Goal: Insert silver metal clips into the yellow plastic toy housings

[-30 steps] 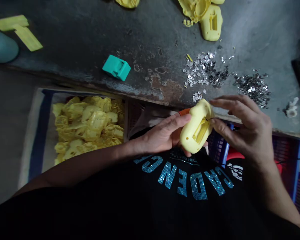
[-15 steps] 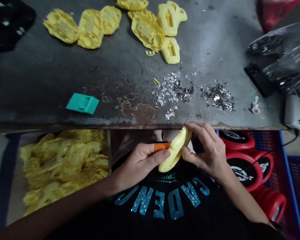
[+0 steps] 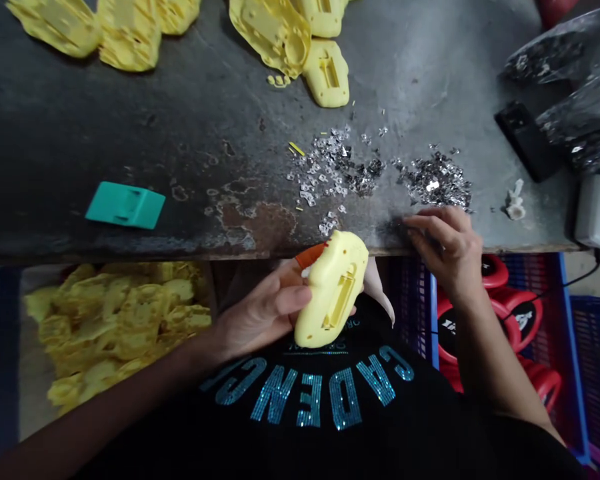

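My left hand grips a yellow plastic shell, thumb on its near side and the other fingers behind it. The shell is tilted, its face with a long rectangular recess turned up towards me. An orange band or cover shows at the left index finger. At the table's front edge, my right hand has its thumb and index fingertips drawn together on the tabletop, just below a pile of small shiny metal pieces. Whatever lies between those fingertips is too small to make out.
More metal pieces lie scattered left of the pile. Yellow shells rest at the back, and a teal block sits at left. Below are heaped yellow parts and a blue crate with red round items.
My right hand has let go of the yellow shell and moved up and right to the table edge. My left hand has turned the shell so its recessed face shows. The view has shifted.
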Action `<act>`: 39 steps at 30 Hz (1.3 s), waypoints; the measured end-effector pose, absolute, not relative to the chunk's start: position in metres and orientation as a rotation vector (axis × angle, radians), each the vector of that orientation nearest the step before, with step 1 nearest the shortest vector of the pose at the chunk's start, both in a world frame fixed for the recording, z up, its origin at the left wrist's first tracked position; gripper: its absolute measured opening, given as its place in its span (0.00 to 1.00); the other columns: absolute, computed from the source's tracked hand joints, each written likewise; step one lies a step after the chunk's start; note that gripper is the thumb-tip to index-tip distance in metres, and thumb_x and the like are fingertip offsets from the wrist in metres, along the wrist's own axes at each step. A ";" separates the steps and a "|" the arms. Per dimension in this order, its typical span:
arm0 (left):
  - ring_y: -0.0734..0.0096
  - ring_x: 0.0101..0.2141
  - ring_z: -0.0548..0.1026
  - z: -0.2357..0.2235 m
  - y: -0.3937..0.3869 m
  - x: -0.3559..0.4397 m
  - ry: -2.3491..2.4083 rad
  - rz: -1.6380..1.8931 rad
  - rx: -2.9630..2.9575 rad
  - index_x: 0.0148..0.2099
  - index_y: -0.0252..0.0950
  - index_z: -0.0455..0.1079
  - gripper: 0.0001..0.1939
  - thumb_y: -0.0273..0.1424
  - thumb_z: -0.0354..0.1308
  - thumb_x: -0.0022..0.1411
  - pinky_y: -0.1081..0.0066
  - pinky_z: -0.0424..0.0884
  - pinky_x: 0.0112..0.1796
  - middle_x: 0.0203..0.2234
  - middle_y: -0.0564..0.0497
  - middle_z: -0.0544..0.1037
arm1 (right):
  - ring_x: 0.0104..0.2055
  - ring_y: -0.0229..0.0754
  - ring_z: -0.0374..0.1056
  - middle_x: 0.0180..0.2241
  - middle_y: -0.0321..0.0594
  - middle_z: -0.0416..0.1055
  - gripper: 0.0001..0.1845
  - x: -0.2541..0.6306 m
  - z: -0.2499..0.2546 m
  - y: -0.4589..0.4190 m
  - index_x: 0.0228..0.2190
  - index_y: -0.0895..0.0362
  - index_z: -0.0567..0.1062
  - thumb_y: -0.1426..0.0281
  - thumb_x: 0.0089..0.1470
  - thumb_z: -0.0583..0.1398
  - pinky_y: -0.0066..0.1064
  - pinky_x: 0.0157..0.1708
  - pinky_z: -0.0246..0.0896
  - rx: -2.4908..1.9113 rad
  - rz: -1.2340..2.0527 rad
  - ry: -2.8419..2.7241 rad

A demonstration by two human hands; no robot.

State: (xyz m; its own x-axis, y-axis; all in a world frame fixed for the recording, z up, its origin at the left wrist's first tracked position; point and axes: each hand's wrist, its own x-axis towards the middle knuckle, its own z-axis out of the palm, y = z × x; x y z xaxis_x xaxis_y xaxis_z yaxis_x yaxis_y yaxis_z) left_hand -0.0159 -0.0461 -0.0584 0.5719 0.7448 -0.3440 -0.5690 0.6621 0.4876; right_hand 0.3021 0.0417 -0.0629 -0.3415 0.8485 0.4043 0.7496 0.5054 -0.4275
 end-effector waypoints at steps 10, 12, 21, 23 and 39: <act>0.51 0.58 0.90 -0.061 -0.048 -0.027 0.560 0.866 0.426 0.63 0.43 0.87 0.23 0.47 0.74 0.73 0.61 0.86 0.59 0.64 0.44 0.88 | 0.40 0.49 0.74 0.38 0.41 0.79 0.07 0.302 -0.054 0.077 0.41 0.51 0.86 0.67 0.70 0.65 0.42 0.45 0.70 -1.365 0.274 -2.234; 0.47 0.61 0.88 -0.063 -0.047 -0.029 0.557 0.885 0.419 0.64 0.43 0.86 0.25 0.48 0.76 0.71 0.59 0.86 0.59 0.65 0.44 0.87 | 0.39 0.47 0.75 0.39 0.41 0.79 0.08 0.301 -0.053 0.065 0.43 0.51 0.86 0.67 0.71 0.65 0.41 0.44 0.70 -1.374 0.279 -2.178; 0.48 0.57 0.90 -0.069 -0.049 -0.030 0.387 0.898 0.499 0.73 0.43 0.79 0.26 0.48 0.60 0.83 0.69 0.90 0.39 0.65 0.43 0.87 | 0.40 0.48 0.75 0.37 0.40 0.78 0.05 0.288 -0.066 0.062 0.39 0.51 0.84 0.67 0.69 0.66 0.40 0.43 0.70 -1.353 0.397 -2.205; 0.49 0.56 0.90 -0.067 -0.051 -0.029 0.397 0.910 0.476 0.74 0.43 0.79 0.25 0.46 0.59 0.84 0.70 0.89 0.38 0.64 0.42 0.87 | 0.38 0.47 0.74 0.35 0.40 0.77 0.06 0.290 -0.066 0.072 0.37 0.51 0.83 0.67 0.68 0.65 0.39 0.42 0.70 -1.341 0.408 -2.233; 0.46 0.51 0.91 -0.065 -0.047 -0.024 0.556 0.909 0.407 0.71 0.40 0.78 0.32 0.52 0.70 0.75 0.67 0.89 0.32 0.61 0.36 0.88 | 0.37 0.45 0.77 0.38 0.37 0.82 0.03 0.287 -0.063 0.065 0.40 0.50 0.85 0.70 0.67 0.68 0.37 0.39 0.72 -1.317 0.321 -2.133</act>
